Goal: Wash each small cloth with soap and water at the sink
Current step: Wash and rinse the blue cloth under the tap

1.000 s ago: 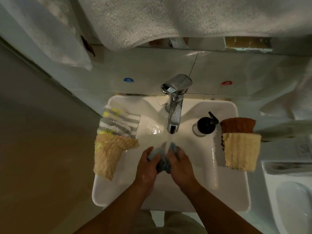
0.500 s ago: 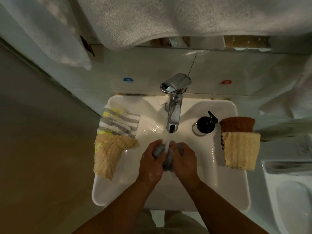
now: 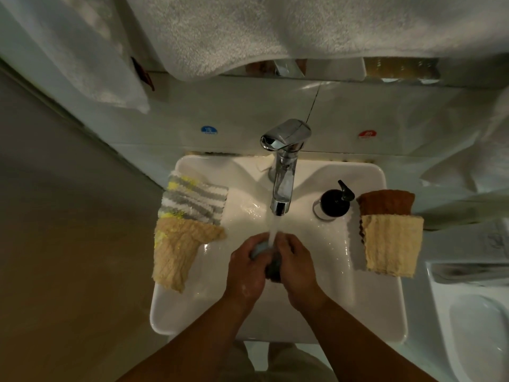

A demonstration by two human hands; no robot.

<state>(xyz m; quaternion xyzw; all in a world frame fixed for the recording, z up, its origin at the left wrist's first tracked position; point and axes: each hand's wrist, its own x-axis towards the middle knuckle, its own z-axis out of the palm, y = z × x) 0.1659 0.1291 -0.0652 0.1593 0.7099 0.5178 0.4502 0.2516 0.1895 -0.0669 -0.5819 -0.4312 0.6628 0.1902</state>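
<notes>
A big white towel point(image 3: 275, 28) hangs across the top of the view, above the white sink point(image 3: 371, 312). Two cloths lie over each side of the sink rim: a striped cloth point(image 3: 192, 199) and a rumpled tan cloth point(image 3: 176, 252) on the left, and a brown cloth point(image 3: 385, 201) with a folded yellow cloth point(image 3: 391, 244) overlapping it on the right. The tap point(image 3: 283, 172) is running, and its stream point(image 3: 272, 227) falls straight between the hands. A dark soap bottle point(image 3: 333, 201) stands on the rim just beside the brown cloth.

The step in hand looks like scrubbing or rinsing one cloth under the water. The small grey cloth point(image 3: 272, 268) is bunched up over the basin, squeezed between the two hands and right under the stream. The rumpled left pair may already be done and the neat right pair may be waiting, though I cannot tell which. The next move calls for wringing this cloth out, finding it a spot on the rim, and reaching for another cloth without knocking the bottle.

Both forearms come in from the bottom edge and meet at the middle of the basin. The left hand point(image 3: 245, 268) has its fingers curled around the cloth's near side, knuckles up, with pale flecks on its back that are likely suds. The right hand point(image 3: 297, 268) mirrors it, fingers curled tight around the other side.
</notes>
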